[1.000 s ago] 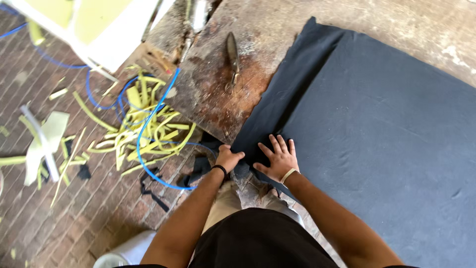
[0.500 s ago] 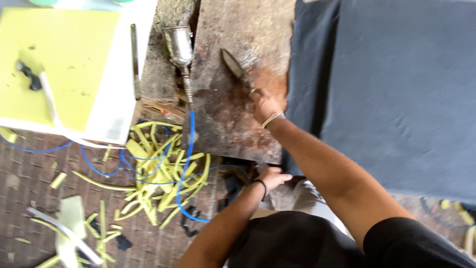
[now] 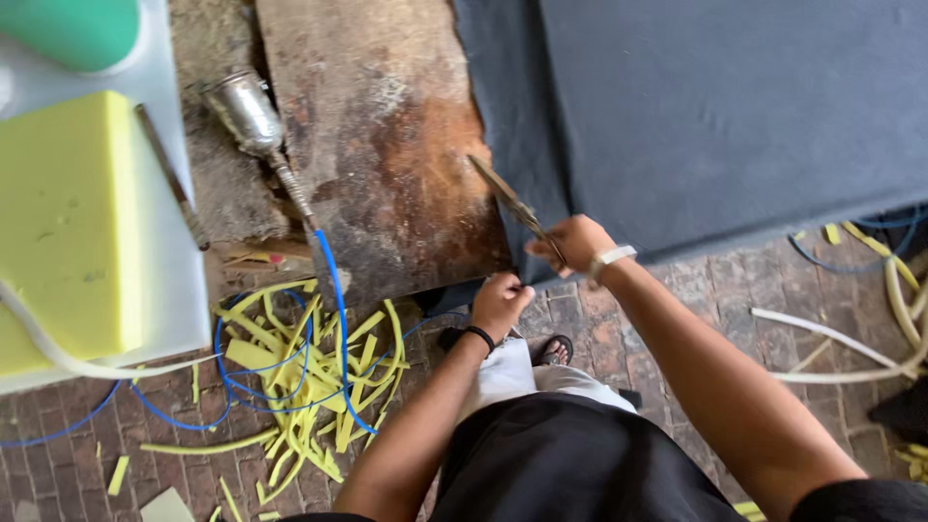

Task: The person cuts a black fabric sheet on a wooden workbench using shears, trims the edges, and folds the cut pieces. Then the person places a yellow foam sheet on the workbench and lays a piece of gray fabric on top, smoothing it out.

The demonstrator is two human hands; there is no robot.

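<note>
- Right hand: closed around scissors, blades over the rusty worktop.
- Left hand: gripping the dark fabric edge.

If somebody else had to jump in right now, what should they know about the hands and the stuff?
Right hand: closed on the scissors, blades over the rusty worktop.
Left hand: pinching the dark fabric at the worktop's near edge.
The fabric covers the worktop's right side, one edge hanging over.
Done: scissors are in hand.
Left: no cut shows in the fabric yet.
Yellow foam strips and a blue hose lie on the floor.
</note>
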